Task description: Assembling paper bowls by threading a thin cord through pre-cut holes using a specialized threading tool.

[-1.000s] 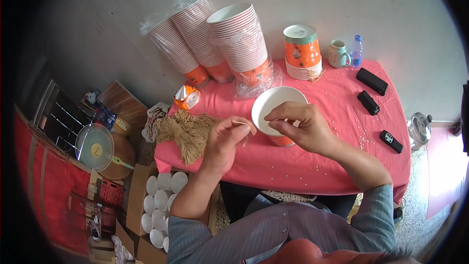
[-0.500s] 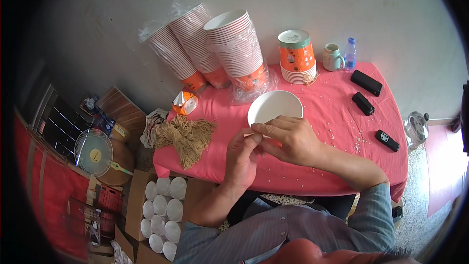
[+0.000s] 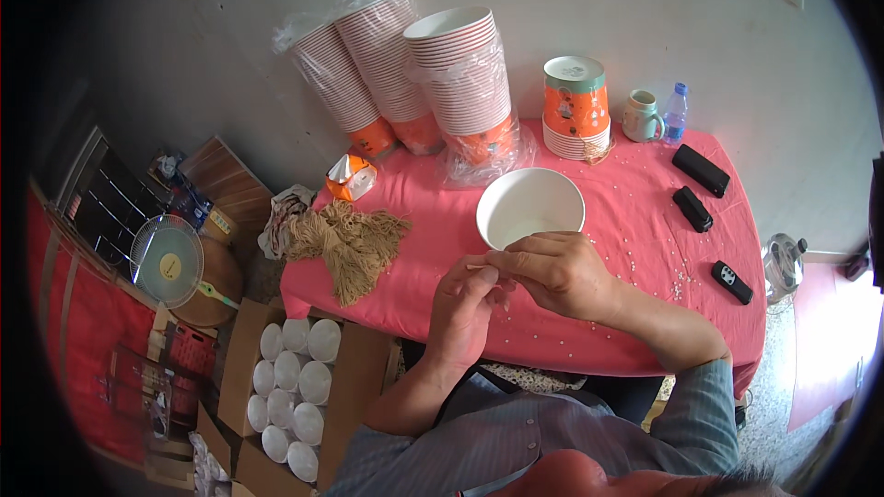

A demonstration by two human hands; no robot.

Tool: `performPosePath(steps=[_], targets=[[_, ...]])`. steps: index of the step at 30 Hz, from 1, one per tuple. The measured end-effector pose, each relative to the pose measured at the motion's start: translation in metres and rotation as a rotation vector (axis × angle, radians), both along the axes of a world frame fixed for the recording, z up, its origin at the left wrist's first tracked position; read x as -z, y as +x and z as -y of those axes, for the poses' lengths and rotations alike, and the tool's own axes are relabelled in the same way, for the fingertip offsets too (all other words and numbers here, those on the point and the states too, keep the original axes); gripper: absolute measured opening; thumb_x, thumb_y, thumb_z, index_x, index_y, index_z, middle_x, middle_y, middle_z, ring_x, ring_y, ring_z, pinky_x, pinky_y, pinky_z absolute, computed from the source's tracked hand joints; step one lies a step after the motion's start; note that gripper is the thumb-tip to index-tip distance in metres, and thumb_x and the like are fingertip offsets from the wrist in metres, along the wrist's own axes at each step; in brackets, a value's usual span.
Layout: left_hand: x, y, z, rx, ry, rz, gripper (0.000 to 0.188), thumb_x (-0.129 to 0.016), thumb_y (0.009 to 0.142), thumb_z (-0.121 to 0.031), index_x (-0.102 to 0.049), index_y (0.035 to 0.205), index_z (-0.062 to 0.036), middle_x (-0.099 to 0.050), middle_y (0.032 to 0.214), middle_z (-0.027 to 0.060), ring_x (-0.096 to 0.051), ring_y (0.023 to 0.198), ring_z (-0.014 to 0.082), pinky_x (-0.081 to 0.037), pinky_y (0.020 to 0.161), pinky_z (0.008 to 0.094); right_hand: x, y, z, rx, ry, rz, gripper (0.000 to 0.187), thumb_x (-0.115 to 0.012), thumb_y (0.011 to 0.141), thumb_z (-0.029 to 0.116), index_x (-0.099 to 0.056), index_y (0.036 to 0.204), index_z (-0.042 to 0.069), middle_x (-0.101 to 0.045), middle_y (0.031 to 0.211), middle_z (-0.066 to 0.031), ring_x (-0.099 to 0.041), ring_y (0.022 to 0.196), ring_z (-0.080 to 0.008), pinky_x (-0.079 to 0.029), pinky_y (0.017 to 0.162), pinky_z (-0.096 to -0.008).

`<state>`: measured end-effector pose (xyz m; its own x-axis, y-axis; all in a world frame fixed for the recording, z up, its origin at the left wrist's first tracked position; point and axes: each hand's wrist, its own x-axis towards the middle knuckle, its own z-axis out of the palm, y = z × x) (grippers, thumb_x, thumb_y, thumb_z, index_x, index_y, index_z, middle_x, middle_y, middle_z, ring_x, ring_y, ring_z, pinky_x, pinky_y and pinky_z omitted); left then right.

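Pinching at the tips, you bring both hands together just in front of the open white paper bucket [image 3: 532,195]. Your left hand [image 3: 460,308] closes thumb and forefinger on a thin tan strand [image 3: 476,267], presumably because something so slight gives a fuller grip nothing to hold. Your right hand [image 3: 562,276] comes palm down over it, its fingers curled against the left fingertips; what lies between them is hidden, so whether it grasps the strand too cannot be told.

The bucket stands mouth up near the table's middle, probably so that you can reach and see into it easily. At your left lies a bundle of tan cords [image 3: 345,248], loose and unwrapped, which seems to suit picking from it with that hand. The plastic-wrapped bucket stacks [image 3: 460,92] stand toward the wall, likely to leave the near side free for your arms; the film appears to keep the tall stacks together. The upside-down bucket stack [image 3: 575,110] rests on its rims, its widest part, which should steady it. Small white beads [image 3: 681,285] are scattered over the pink tablecloth [image 3: 626,331].
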<state>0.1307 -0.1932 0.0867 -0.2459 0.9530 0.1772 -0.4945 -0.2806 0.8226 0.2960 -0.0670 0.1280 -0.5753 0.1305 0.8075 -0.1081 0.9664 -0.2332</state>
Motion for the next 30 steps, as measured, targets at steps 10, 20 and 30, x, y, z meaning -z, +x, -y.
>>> performPosePath(steps=[10,20,30], targets=[[-0.002,-0.028,0.015,-0.246,0.041,-0.622,0.033,-0.072,0.111,-0.017,-0.071,0.138,-0.0003,-0.073,0.122,0.0048,-0.070,0.106,0.0131,-0.054,0.089,0.0278,0.003,-0.003,-0.006,0.006,-0.035,0.038,0.023,-0.079,0.087,0.006,-0.077,0.110,0.006,-0.075,0.093,-0.0082,-0.077,0.084,-0.0302,-0.062,0.072,-0.0440],[-0.032,-0.036,0.021,-0.226,0.034,-1.126,0.009,-0.072,0.108,-0.006,-0.075,0.109,0.0026,-0.074,0.092,0.0123,-0.073,0.084,0.0211,-0.057,0.076,0.0343,0.000,0.001,0.000,-0.034,0.054,0.132,0.029,-0.077,0.080,0.011,-0.074,0.108,0.010,-0.068,0.087,-0.0056,-0.075,0.083,-0.0272,-0.060,0.072,-0.0428],[-0.014,-0.045,0.032,-0.201,0.048,-1.071,0.009,-0.082,0.100,-0.003,-0.075,0.104,0.0010,-0.075,0.094,0.0076,-0.069,0.080,0.0130,-0.054,0.072,0.0299,0.000,0.002,0.007,-0.091,0.033,0.305,0.030,-0.083,0.080,0.007,-0.077,0.110,0.007,-0.071,0.091,-0.0068,-0.074,0.080,-0.0292,-0.059,0.071,-0.0441]])
